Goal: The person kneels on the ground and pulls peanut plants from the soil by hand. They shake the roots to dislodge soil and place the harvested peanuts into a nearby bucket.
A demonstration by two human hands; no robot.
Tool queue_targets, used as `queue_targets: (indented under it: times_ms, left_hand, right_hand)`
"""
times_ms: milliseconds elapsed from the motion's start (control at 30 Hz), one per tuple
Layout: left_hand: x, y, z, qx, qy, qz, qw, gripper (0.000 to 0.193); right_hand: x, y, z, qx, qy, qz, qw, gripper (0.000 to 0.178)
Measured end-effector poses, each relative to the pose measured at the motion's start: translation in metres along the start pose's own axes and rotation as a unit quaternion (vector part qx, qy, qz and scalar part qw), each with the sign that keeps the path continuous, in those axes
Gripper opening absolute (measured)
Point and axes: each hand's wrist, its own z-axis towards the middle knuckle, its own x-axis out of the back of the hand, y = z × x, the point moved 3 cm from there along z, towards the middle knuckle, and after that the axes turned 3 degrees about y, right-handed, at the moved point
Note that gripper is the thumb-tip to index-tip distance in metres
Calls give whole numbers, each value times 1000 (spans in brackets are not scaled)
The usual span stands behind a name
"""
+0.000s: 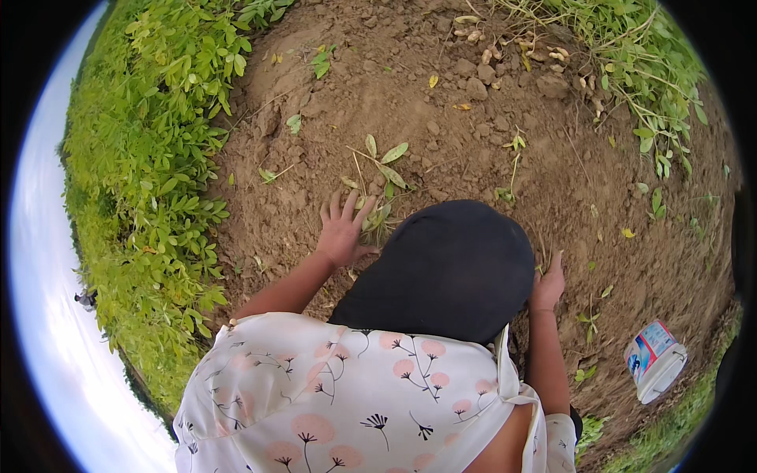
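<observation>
My left hand (pixel 341 231) is open, its fingers spread over the brown soil beside a small tuft of leaves and dry stems (pixel 378 214). A loose sprig of pale green leaves (pixel 388 162) lies just beyond the fingertips. My right hand (pixel 548 284) is seen edge-on, low over the soil, its visible fingers stretched out and nothing seen in it. A black rounded cloth-covered shape (pixel 453 264) stands between the hands and hides part of the right one and the ground beneath. White cloth with pink flowers (pixel 315 394) fills the lower middle.
Dense green plants (pixel 150 158) line the left side. Uprooted peanut plants (pixel 646 63) lie at the upper right, with peanut pods (pixel 558 55) on their roots. A white bucket with a blue and red label (pixel 656 361) lies tilted at the lower right.
</observation>
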Motion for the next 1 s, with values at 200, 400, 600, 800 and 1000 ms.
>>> queue_targets:
  times_ms: [200, 400, 600, 800, 1000]
  left_hand:
    - [2, 18, 32, -38, 57, 1, 998, 96]
    - [3, 44, 111, -3, 43, -11, 999, 58]
    - [10, 36, 126, -72, 59, 1, 996, 35]
    - [-4, 26, 148, -86, 211, -63, 972, 26]
    - [19, 22, 186, -76, 155, -114, 978, 23]
  right_hand:
    - [-3, 3, 0, 13, 17, 16, 1000, 60]
    - [-4, 4, 0, 16, 18, 19, 1000, 57]
    - [-9, 12, -1, 31, 36, -3, 999, 51]
    - [-9, 6, 1, 2, 19, -16, 1000, 44]
    - [-3, 5, 1, 27, 17, 11, 999, 44]
